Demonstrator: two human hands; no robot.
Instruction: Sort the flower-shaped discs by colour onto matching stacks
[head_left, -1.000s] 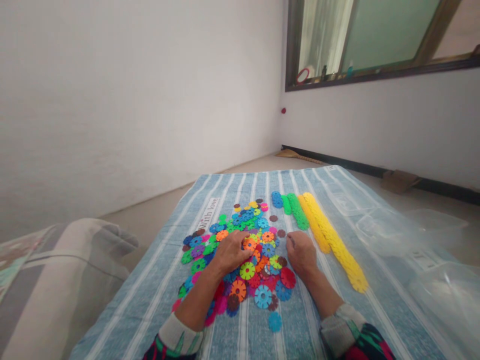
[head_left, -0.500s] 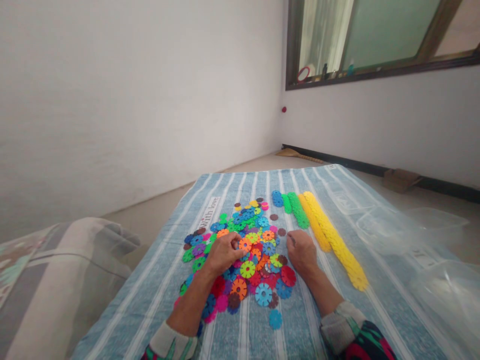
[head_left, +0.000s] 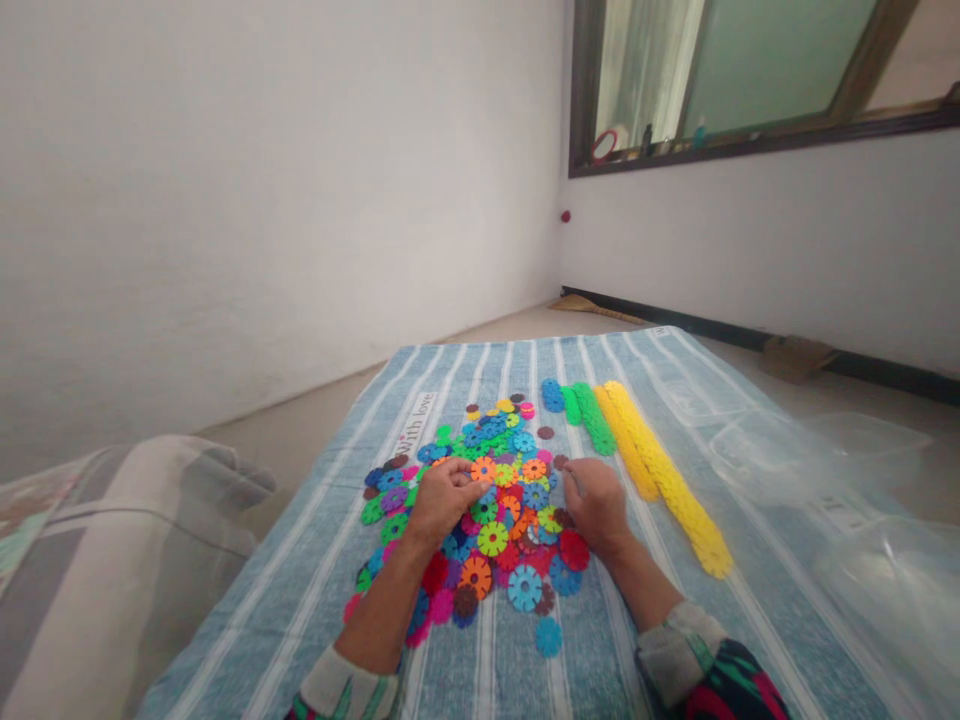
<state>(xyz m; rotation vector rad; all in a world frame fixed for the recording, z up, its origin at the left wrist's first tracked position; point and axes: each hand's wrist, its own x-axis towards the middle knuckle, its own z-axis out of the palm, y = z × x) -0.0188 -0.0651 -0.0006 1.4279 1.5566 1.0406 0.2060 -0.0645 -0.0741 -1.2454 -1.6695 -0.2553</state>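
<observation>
1. An orange disc (head_left: 484,470) is pinched by the fingers of the left hand (head_left: 441,502), over the disc pile (head_left: 493,540), between the left and right edges of the worktop (head_left: 296,580).
2. The right hand's (head_left: 598,500) fingers are curled; whether anything is gripped cannot be told.

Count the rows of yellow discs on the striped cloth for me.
2: the longer yellow row, farther right, and the shorter yellow row close along its left side. I see no others.

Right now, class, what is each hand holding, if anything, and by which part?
The left hand pinches an orange disc by its left edge; whether the right hand holds anything cannot be told.
</observation>
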